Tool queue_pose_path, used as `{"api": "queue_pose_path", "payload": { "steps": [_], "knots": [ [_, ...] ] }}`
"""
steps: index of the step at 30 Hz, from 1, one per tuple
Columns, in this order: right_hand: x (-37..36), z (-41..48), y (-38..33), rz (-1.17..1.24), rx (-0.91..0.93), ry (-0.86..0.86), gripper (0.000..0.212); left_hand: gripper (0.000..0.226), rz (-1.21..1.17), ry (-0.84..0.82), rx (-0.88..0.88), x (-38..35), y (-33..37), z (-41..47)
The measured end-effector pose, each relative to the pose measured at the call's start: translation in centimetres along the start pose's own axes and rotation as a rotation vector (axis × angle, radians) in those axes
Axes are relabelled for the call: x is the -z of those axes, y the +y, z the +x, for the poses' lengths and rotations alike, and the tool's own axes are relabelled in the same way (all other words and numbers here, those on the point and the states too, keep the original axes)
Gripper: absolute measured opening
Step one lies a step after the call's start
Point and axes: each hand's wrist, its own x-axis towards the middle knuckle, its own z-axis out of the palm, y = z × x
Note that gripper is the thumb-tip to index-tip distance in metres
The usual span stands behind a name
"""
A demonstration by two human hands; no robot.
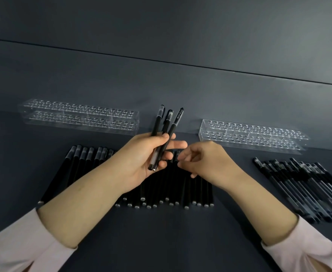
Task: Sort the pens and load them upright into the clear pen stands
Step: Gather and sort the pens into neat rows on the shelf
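Dark table [180,242]. The row of matte pens [167,193] lay at 6 o'clock, with the clear-barrel pile [308,195] at 4. Left stand [78,118] sat at 10 and right stand [253,134] at 2, no pens in either. Left hand [139,161] grasped three pens [166,128] at centre, fanned, caps up. Right hand [202,160] was just beside it, fingers loosely curled, holding nothing. Risk: with a grip that fanned, pulling one pen could drag a neighbour loose. It would drop into the row and undo the sort.

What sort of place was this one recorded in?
Likely a staged sorting bench: a dark table against a dark wall, two empty clear pen stands, and black pens laid out in two batches.
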Motion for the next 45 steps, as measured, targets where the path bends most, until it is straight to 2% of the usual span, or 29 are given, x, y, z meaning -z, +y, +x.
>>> {"api": "queue_pose_path", "payload": {
  "steps": [4,5,7,8,10,15,19,21,25,27,28,30,32,36,45],
  "knots": [
    [0.3,0.0,-0.2,0.063,0.034,0.048,0.006,0.019,0.023,-0.013,0.01,0.1,0.0,0.0],
    [0.4,0.0,-0.4,0.171,0.033,0.093,0.006,0.019,0.034,-0.028,0.016,0.1,0.0,0.0],
    [0.8,0.3,-0.8,0.532,-0.02,0.137,0.015,0.02,0.063,-0.06,0.021,0.1,-0.1,0.0],
    [1.1,0.4,-1.0,0.707,-0.047,0.124,0.017,0.02,0.079,-0.075,0.018,0.1,-0.2,-0.1],
    [1.5,0.4,-1.2,0.891,-0.054,0.074,0.019,0.02,0.122,-0.107,0.007,0.0,-0.3,-0.1],
    [1.7,0.5,-0.9,1.047,-0.003,0.015,0.018,0.023,0.187,-0.163,-0.022,0.0,-0.6,-0.1],
    [2.2,1.2,-0.4,1.149,-0.04,0.154,0.007,0.02,0.147,-0.043,-0.143,-0.2,-0.9,0.0],
    [3.0,1.4,0.3,1.05,-0.08,0.205,0.011,0.02,0.108,0.017,-0.174,-0.1,-0.7,0.2],
    [5.2,1.3,2.0,0.398,-0.189,0.127,0.011,0.02,0.121,0.022,-0.129,0.0,-0.4,0.0],
    [6.0,1.2,3.0,0.196,-0.266,0.136,0.01,0.021,0.116,0.017,-0.088,0.0,-0.4,0.0],
    [6.1,1.1,3.4,0.148,-0.298,0.136,0.019,0.021,0.097,0.008,-0.062,-0.1,-0.5,0.0],
    [5.9,1.1,3.8,0.123,-0.349,0.108,0.031,0.022,0.061,-0.02,-0.007,-0.2,-0.6,-0.1],
    [5.4,1.0,3.8,0.131,-0.38,0.062,0.034,0.022,0.06,-0.027,0.044,-0.3,-0.8,0.0],
    [4.9,0.9,3.5,0.194,-0.41,0.013,0.034,0.02,0.066,-0.025,0.086,-0.5,-1.0,0.1],
    [4.6,1.2,3.8,0.246,-0.387,0.03,0.027,0.022,0.001,-0.02,0.094,-0.4,-1.3,0.3]
  ]
}}
